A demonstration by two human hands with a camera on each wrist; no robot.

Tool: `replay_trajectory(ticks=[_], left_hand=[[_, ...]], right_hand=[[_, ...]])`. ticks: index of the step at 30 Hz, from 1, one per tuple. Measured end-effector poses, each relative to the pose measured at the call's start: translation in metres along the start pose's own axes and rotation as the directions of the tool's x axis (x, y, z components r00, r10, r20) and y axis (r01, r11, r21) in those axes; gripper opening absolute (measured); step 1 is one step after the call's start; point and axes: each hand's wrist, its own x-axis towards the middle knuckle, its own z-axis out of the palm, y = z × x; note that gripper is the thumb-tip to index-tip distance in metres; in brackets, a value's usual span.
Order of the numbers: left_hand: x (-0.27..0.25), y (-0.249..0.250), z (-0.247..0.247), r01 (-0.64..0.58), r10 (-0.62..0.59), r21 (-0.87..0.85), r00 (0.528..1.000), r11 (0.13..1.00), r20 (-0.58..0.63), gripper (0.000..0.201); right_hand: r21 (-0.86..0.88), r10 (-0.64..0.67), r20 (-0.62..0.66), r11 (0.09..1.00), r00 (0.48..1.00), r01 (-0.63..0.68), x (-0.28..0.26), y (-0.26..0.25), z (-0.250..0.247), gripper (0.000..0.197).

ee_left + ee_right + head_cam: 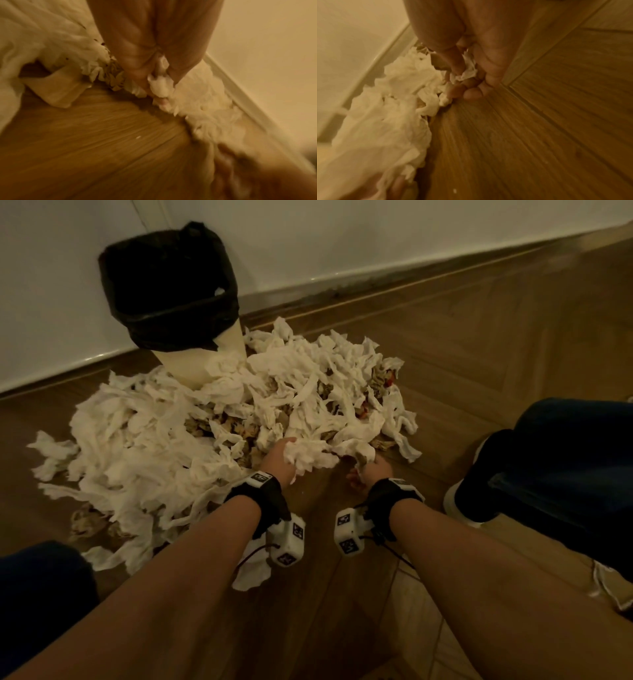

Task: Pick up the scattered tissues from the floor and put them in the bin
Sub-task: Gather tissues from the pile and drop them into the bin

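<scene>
A big heap of crumpled white tissues (191, 419) covers the wood floor in front of a cream bin (195, 361) lined with a black bag (164, 285). At the heap's near edge my left hand (281, 457) grips a wad of tissues (308, 453); in the left wrist view the fingers (137, 70) curl round white tissue (159, 86). Just to the right, my right hand (368, 472) holds a smaller tissue scrap (359, 460). In the right wrist view its fingers (471, 93) curl over a tissue piece (467, 71) at floor level.
The bin stands against a white wall with a skirting board (376, 278). Bare wood floor (479, 354) stretches to the right. My knee in dark cloth (565, 460) and a white shoe (459, 501) are at right. One loose tissue (251, 573) lies under my left forearm.
</scene>
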Motion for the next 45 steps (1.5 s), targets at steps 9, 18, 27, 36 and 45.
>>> replay_trajectory(ticks=[9, 18, 27, 36, 45], left_hand=[[-0.005, 0.008, -0.025, 0.26, -0.288, -0.572, 0.957, 0.778, 0.043, 0.047], [-0.016, 0.015, -0.051, 0.276, -0.251, -0.769, 0.955, 0.577, 0.155, 0.053], [-0.014, 0.005, -0.044, 0.135, -0.142, -0.138, 0.989, 0.981, -0.04, 0.062], [-0.027, 0.024, -0.052, 0.273, -0.177, -0.428, 0.952, 0.862, 0.251, 0.043], [-0.022, 0.04, -0.056, 0.24, -0.18, -0.495, 0.97, 0.835, 0.166, 0.068]], right_hand=[[0.339, 0.11, 0.074, 0.932, 0.991, -0.129, -0.03, -0.012, -0.006, 0.025], [0.379, 0.026, 0.2, 0.92, 0.98, -0.102, -0.053, -0.011, -0.008, 0.043], [0.25, 0.031, 0.363, 0.96, 0.931, -0.129, -0.059, -0.012, -0.004, 0.033], [0.145, 0.018, 0.375, 0.986, 0.927, -0.078, -0.064, -0.013, -0.01, 0.038], [-0.135, -0.147, 0.124, 0.977, 0.981, 0.163, -0.089, -0.035, -0.016, 0.03]])
